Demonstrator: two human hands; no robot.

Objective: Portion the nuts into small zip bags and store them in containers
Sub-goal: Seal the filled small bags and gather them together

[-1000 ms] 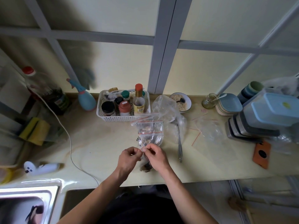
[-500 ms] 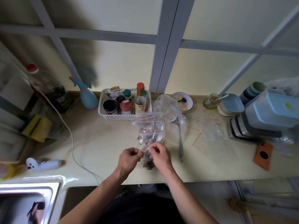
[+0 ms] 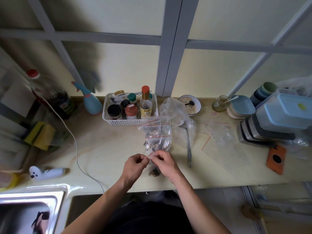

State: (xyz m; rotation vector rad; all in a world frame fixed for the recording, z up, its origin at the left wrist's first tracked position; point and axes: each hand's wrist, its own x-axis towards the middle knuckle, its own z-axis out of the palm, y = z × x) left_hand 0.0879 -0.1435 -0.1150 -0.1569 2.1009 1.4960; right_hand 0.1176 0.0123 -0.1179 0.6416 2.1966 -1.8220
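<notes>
Sealing is under way at the counter's near edge: left hand (image 3: 135, 163) and right hand (image 3: 163, 160) are pinching the red zip strip of a small zip bag (image 3: 153, 171), thumbs and fingers clamped on it, nuts apparently hanging below (the contents are partly hidden by the right hand). Filled bags (image 3: 158, 137) are lying at 12 o'clock from the hands; stacked containers (image 3: 276, 125) are waiting at 2 o'clock. Pressing steadily along the whole strip, with air pushed out first, is advisable.

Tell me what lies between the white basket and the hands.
Head view: two filled zip bags lie between the white basket and the hands.
</notes>
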